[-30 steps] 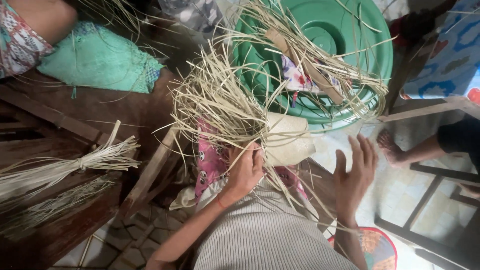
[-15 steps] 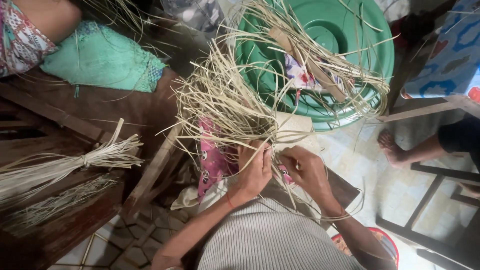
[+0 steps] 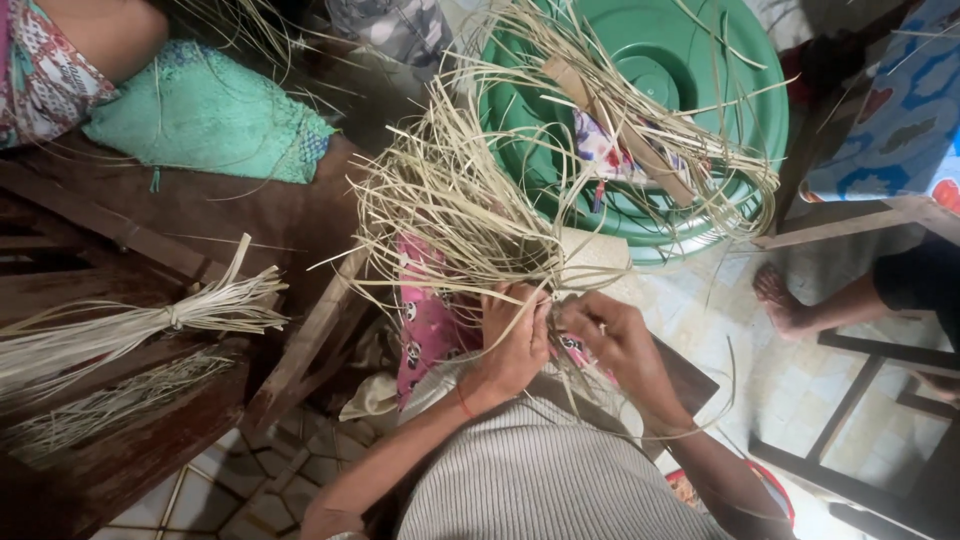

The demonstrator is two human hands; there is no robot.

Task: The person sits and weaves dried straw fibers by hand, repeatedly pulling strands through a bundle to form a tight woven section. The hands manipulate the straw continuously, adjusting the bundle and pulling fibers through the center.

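Note:
A loose mass of pale straw strips [image 3: 450,200] fans up and out from a partly woven piece held over my lap. My left hand [image 3: 515,340] grips the strips at the woven edge, thumb pressed on them. Right beside it, my right hand [image 3: 610,335] pinches a few strips between the fingers. The two hands almost touch. A pink patterned cloth [image 3: 425,325] lies under the work. I wear a grey striped top.
A big green plastic lid [image 3: 690,80] lies behind the straw with a wooden stick and more strips on it. A tied straw bundle [image 3: 150,325] rests on a dark wooden bench [image 3: 150,440] at left. Another person's bare foot [image 3: 780,300] is at right beside a dark wooden frame.
My right hand, open and held away at the right a second ago, has come in to the straw and closed on strips next to my left hand.

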